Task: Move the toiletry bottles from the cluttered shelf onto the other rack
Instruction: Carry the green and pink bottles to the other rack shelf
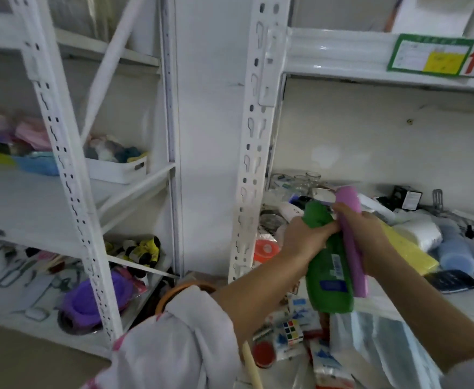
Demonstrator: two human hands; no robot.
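Green bottle point(328, 265) gripped by left hand point(303, 237), purple bottle point(352, 242) gripped by right hand point(370, 237), both right of centre, above cluttered shelf point(460, 299).

Only a red up-arrow shows on the shelf label point(438, 56); its print is unreadable.

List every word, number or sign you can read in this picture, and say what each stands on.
No words are legible.
Shelf sign: red up arrow; print blurred.
Green bottle: barcode and blue label, unreadable.
Black box: white label, too small.
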